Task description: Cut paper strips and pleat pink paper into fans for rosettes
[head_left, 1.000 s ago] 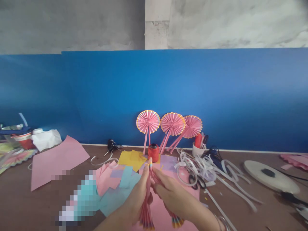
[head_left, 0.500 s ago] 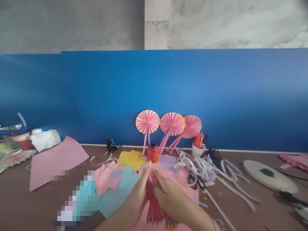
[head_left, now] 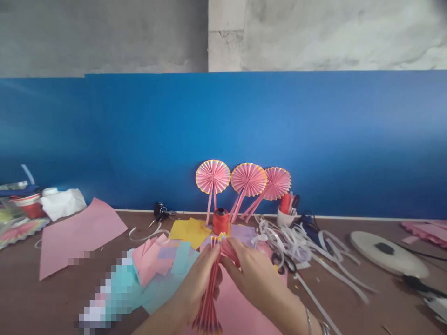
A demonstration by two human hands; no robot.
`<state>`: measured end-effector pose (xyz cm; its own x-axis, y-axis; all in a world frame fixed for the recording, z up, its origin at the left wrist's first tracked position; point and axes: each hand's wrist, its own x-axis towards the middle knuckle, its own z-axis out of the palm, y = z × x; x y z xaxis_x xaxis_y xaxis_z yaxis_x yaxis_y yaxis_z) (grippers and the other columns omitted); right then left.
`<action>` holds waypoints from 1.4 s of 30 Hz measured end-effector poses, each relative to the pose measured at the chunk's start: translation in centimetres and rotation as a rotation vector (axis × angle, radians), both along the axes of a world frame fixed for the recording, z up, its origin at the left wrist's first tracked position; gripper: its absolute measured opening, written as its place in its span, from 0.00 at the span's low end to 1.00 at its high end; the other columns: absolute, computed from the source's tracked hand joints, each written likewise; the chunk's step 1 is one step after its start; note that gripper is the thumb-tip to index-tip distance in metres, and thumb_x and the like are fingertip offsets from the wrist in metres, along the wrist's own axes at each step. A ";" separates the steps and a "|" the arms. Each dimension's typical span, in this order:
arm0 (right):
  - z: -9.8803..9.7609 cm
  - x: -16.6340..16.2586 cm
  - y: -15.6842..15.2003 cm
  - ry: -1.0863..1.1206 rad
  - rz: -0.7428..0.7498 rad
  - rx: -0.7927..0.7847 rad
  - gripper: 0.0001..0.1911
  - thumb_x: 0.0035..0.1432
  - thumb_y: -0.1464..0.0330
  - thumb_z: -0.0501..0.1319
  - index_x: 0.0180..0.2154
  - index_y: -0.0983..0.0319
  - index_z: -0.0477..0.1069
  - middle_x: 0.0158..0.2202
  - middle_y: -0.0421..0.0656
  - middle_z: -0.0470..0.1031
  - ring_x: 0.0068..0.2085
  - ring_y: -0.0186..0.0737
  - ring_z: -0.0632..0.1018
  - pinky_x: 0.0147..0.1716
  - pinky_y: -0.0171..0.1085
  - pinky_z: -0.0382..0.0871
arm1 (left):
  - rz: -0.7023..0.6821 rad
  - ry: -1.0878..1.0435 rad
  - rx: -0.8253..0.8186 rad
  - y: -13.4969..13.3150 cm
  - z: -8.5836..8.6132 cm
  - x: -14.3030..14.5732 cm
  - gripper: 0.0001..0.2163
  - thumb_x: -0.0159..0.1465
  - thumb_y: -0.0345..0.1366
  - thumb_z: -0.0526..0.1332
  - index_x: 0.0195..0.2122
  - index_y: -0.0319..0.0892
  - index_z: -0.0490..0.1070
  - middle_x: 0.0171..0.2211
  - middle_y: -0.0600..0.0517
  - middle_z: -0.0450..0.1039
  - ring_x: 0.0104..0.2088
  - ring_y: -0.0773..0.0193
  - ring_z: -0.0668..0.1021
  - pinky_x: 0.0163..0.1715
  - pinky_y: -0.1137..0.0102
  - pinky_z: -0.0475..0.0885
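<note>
Both my hands hold a pleated pink paper strip [head_left: 210,298] with coloured ends, folded up into a narrow bundle. My left hand [head_left: 199,284] grips the bundle from the left, fingers pressed against it. My right hand [head_left: 254,277] pinches the upper pleats from the right, thumb near the top end. The bundle stands nearly upright over a pink sheet [head_left: 240,311] on the brown table [head_left: 349,307].
Three finished pink paper fans [head_left: 246,179] lean on the blue board behind a red spool [head_left: 220,221]. Yellow, teal and pink papers [head_left: 164,260] lie to the left. White paper strips and scissors [head_left: 284,263] lie to the right, beside a white cup [head_left: 284,216] and a white disc [head_left: 387,253].
The pleats, spread apart between my hands a second ago, are now squeezed together into one tight bundle. My right hand has moved up toward its top end.
</note>
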<state>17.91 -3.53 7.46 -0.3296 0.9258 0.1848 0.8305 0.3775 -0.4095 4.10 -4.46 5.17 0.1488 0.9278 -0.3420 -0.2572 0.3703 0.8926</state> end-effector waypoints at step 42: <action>-0.9 -1.1 -0.6 0.103 0.117 0.134 0.23 0.59 0.72 0.52 0.57 0.58 0.63 0.43 0.48 0.75 0.42 0.47 0.74 0.40 0.41 0.63 | 0.263 0.186 0.205 0.6 0.7 -0.8 0.14 0.53 0.47 0.63 0.23 0.42 0.63 0.13 0.65 0.43 0.16 0.75 0.48 0.16 0.76 0.44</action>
